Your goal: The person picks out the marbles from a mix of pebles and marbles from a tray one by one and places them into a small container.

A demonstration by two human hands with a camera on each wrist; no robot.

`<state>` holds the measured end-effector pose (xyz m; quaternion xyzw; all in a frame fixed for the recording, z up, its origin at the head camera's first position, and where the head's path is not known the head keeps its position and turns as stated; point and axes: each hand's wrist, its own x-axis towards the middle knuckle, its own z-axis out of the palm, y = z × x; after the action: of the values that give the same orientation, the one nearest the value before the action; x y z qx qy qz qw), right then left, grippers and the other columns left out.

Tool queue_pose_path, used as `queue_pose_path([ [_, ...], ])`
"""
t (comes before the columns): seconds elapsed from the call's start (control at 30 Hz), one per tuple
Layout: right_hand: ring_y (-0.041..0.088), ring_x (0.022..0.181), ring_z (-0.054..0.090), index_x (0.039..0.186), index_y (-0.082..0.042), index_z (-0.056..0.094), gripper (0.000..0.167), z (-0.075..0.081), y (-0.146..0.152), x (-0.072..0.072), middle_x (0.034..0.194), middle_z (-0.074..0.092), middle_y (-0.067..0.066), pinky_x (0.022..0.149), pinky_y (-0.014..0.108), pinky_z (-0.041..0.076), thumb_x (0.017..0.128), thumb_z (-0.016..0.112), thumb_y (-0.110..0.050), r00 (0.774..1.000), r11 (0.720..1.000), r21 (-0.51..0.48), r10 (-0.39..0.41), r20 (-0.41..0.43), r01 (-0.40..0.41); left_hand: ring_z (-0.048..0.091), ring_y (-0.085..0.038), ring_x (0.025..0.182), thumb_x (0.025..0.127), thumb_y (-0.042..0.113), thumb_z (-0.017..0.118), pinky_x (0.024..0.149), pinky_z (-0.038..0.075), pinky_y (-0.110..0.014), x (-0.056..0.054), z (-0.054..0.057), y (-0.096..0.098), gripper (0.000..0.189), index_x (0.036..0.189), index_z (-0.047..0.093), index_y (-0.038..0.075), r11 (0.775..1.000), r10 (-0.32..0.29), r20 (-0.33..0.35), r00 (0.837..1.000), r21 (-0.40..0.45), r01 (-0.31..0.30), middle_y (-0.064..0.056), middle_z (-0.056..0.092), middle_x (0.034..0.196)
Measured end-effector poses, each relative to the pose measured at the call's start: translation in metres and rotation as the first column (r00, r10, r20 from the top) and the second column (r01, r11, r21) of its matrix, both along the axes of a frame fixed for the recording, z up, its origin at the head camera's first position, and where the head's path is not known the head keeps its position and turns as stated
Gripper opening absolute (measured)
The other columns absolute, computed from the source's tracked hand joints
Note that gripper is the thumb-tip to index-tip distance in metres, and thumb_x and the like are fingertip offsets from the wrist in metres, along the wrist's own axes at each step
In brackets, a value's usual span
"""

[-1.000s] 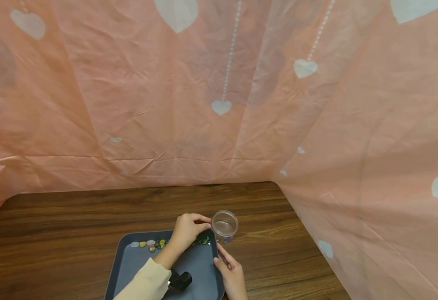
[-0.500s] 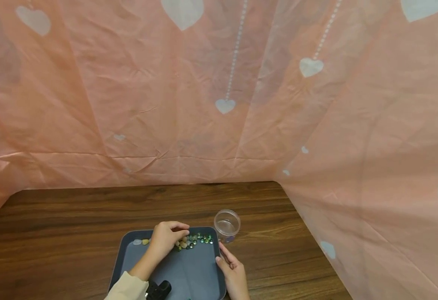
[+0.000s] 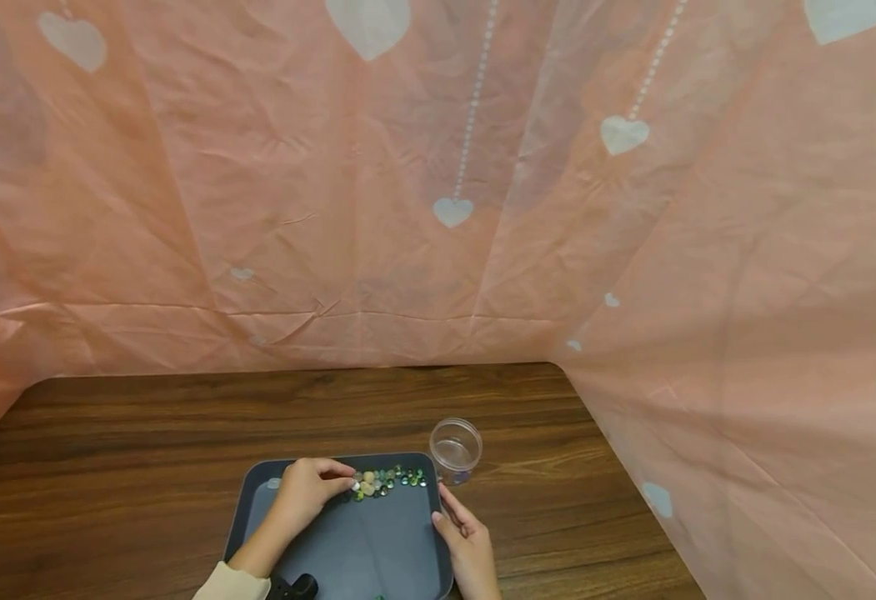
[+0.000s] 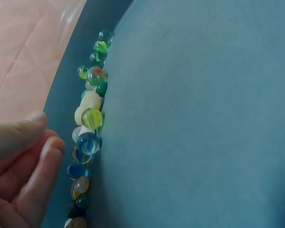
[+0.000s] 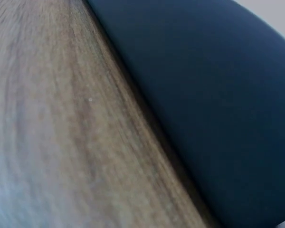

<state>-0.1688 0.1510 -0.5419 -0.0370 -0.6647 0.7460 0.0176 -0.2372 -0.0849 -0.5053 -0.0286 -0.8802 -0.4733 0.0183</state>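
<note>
As the left hand (image 3: pixel 306 490), fingers narrowly parted, shifts leftward from the jar (image 3: pixel 456 467) along the marbles (image 4: pixel 91 118), work seems centred on their row; the right hand (image 3: pixel 471 552) grips the tray (image 3: pixel 388 542).

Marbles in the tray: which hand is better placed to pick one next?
Probably the left hand: it is beside the marbles, while the right hand is occupied holding the tray.

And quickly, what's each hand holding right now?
Left hand: open, fingers loosely bent beside the glass marbles, nothing visibly held.
Right hand: holding the gray tray's right rim.
</note>
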Motion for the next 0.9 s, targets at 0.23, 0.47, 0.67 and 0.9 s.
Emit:
queue_pose_path([
  [0.23, -0.007, 0.114, 0.057, 0.143, 0.010, 0.044, 0.052, -0.0003, -0.0001, -0.0011, 0.148, 0.042, 0.029, 0.090, 0.014, 0.049, 0.096, 0.060, -0.007, 1.000, 1.000, -0.020, 0.002, 0.008, -0.002, 0.062, -0.007, 0.070, 0.075, 0.012, 0.085, 0.058, 0.046, -0.023, 0.0016, -0.0008, -0.0037, 0.007, 0.078, 0.080, 0.013, 0.998, -0.033, 0.010, 0.999, -0.049, 0.034, -0.001, 0.077, 0.081],
  [0.47, -0.004, 0.115, 0.058, 0.143, 0.010, 0.044, 0.053, 0.0006, 0.0002, -0.0011, 0.149, 0.042, 0.029, 0.090, 0.015, 0.050, 0.096, 0.060, -0.008, 1.000, 0.999, -0.032, 0.003, 0.016, -0.003, 0.062, -0.007, 0.069, 0.073, 0.006, 0.084, 0.057, 0.047, -0.022, 0.0019, -0.0032, -0.0009, 0.009, 0.079, 0.079, 0.010, 0.994, -0.085, -0.009, 0.996, -0.077, 0.084, -0.002, 0.076, 0.079],
  [0.67, -0.004, 0.115, 0.057, 0.142, 0.010, 0.045, 0.053, 0.0004, 0.0001, -0.0006, 0.148, 0.043, 0.029, 0.089, 0.014, 0.049, 0.095, 0.060, -0.008, 1.000, 1.000, -0.030, 0.000, 0.012, 0.001, 0.065, -0.010, 0.074, 0.076, 0.001, 0.080, 0.060, 0.051, -0.025, 0.0044, -0.0030, 0.0032, 0.012, 0.082, 0.078, 0.010, 0.955, -0.181, -0.037, 0.983, -0.244, 0.167, -0.002, 0.076, 0.085],
  [0.9, -0.002, 0.113, 0.060, 0.143, 0.010, 0.044, 0.052, -0.0004, 0.0001, -0.0001, 0.148, 0.042, 0.030, 0.088, 0.016, 0.051, 0.095, 0.060, -0.007, 1.000, 0.999, -0.034, 0.001, 0.021, -0.001, 0.063, -0.009, 0.072, 0.076, 0.000, 0.080, 0.060, 0.051, -0.027, 0.0049, -0.0049, 0.0044, 0.013, 0.078, 0.076, 0.012, 0.934, -0.203, -0.035, 0.979, -0.308, 0.183, -0.001, 0.074, 0.083],
])
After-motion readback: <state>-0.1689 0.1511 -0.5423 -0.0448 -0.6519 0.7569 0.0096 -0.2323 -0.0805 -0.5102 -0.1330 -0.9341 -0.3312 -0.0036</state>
